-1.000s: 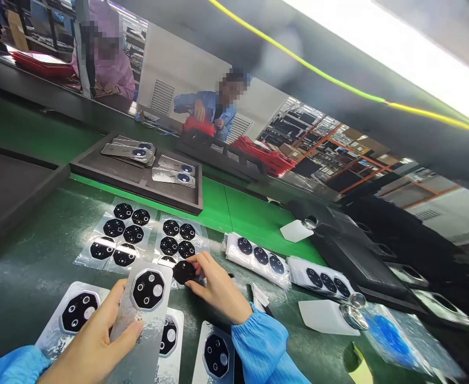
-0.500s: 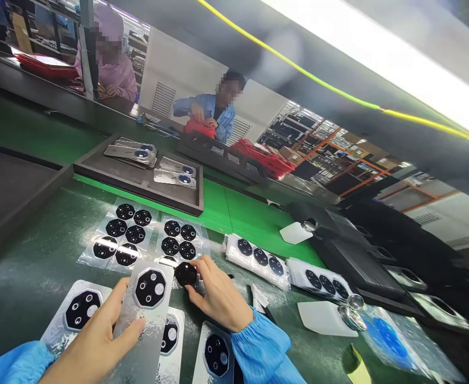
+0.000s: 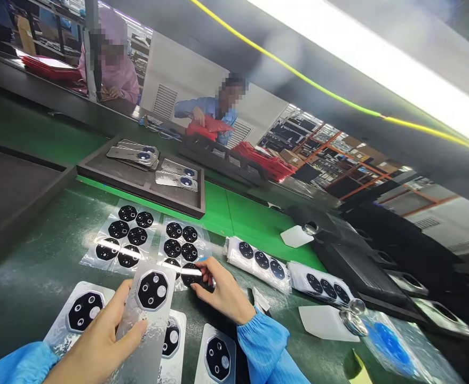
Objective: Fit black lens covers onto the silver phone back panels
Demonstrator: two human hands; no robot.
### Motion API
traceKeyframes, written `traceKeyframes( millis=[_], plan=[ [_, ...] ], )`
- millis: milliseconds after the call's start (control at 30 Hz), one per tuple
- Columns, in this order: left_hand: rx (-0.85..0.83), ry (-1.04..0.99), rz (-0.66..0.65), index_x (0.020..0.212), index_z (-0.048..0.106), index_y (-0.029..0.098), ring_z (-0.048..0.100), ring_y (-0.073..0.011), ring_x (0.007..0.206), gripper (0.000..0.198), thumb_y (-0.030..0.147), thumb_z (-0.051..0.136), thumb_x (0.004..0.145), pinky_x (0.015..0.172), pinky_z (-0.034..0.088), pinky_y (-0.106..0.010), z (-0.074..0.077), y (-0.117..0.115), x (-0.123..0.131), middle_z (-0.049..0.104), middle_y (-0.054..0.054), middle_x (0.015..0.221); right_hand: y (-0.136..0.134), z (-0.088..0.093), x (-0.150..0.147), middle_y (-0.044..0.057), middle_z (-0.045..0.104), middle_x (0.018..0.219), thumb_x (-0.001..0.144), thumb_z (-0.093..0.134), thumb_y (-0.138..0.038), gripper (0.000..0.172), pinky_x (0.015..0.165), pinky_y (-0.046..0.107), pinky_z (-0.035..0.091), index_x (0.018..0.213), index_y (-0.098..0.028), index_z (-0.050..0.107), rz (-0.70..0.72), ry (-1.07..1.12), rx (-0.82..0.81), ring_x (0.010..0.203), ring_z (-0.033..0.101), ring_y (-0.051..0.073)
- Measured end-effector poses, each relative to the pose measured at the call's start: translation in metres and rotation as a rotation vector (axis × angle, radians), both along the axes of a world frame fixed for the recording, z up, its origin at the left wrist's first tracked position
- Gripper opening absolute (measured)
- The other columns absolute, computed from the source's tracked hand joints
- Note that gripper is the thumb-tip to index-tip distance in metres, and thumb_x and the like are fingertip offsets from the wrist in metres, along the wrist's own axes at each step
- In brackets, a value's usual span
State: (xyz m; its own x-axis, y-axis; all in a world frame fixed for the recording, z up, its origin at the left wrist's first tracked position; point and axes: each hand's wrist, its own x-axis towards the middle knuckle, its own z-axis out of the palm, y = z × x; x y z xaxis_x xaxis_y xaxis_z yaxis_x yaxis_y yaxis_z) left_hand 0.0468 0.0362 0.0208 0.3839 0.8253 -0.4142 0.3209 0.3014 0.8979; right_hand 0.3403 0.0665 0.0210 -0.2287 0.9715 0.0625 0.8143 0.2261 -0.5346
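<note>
Green, glossy bench spread beneath the two hands. Nearest, the left hand was closed around a silver panel, thumb on its face, holding it above the bench; its long axis ran from seven to one o'clock, with the octagonal black patch at the one o'clock end. Loose panels lay at its nine and four o'clock. At two o'clock from it, the right hand had thumb and forefinger parted at the edge of a black disc on a clear sheet; whether they pinched it, I could not tell. Half a second earlier that disc looked plainly dark; by this moment a streak of glare crossed it. Farther off, toward eleven, a dark tray held more panels; beyond, toward twelve, a co-worker's red piece had spread wider
</note>
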Motion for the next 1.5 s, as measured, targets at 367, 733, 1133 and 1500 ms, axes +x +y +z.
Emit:
traceKeyframes(
  millis=[367, 733, 1133, 1500],
  plan=[
    [0.065, -0.058, 0.145, 0.154, 0.024, 0.027, 0.032, -0.0317, 0.144, 0.078, 0.053, 0.057, 0.089, 0.116, 0.031, -0.046, 0.013, -0.007, 0.008, 0.037, -0.005, 0.156, 0.002, 0.008, -0.002, 0.002, 0.055, 0.095, 0.079, 0.069, -0.021, 0.037, 0.071, 0.030, 0.052, 0.110, -0.020, 0.049, 0.003, -0.034, -0.021, 0.076, 0.056, 0.015],
    [-0.072, -0.191, 0.050, 0.154, 0.020, 0.020, 0.027, -0.0293, 0.146, 0.082, 0.043, 0.059, 0.086, 0.118, 0.031, -0.042, 0.032, 0.000, 0.010, 0.031, -0.007, 0.158, 0.004, 0.020, -0.010, 0.004, 0.057, 0.091, 0.075, 0.065, -0.023, 0.031, 0.071, 0.036, 0.050, 0.101, -0.020, 0.047, 0.042, -0.143, 0.022, 0.078, 0.057, 0.021],
    [-0.270, -0.469, 0.055, 0.145, 0.041, 0.026, 0.046, -0.0260, 0.136, 0.060, 0.037, 0.057, 0.088, 0.111, 0.040, -0.040, 0.043, 0.002, 0.023, 0.047, -0.004, 0.150, -0.052, 0.042, 0.012, -0.002, 0.057, 0.078, 0.083, 0.062, -0.029, 0.021, 0.057, 0.026, 0.049, 0.098, -0.024, 0.049, -0.150, 0.003, 0.271, 0.065, 0.056, 0.015],
    [-0.301, -0.529, 0.035, 0.140, 0.044, 0.023, 0.058, -0.0285, 0.123, 0.062, 0.041, 0.061, 0.083, 0.103, 0.044, -0.042, 0.015, 0.004, 0.047, 0.061, -0.008, 0.135, -0.064, 0.023, 0.026, -0.001, 0.060, 0.080, 0.086, 0.062, -0.034, 0.024, 0.061, 0.027, 0.051, 0.105, -0.024, 0.050, -0.278, 0.159, 0.220, 0.065, 0.058, 0.016]
  ],
)
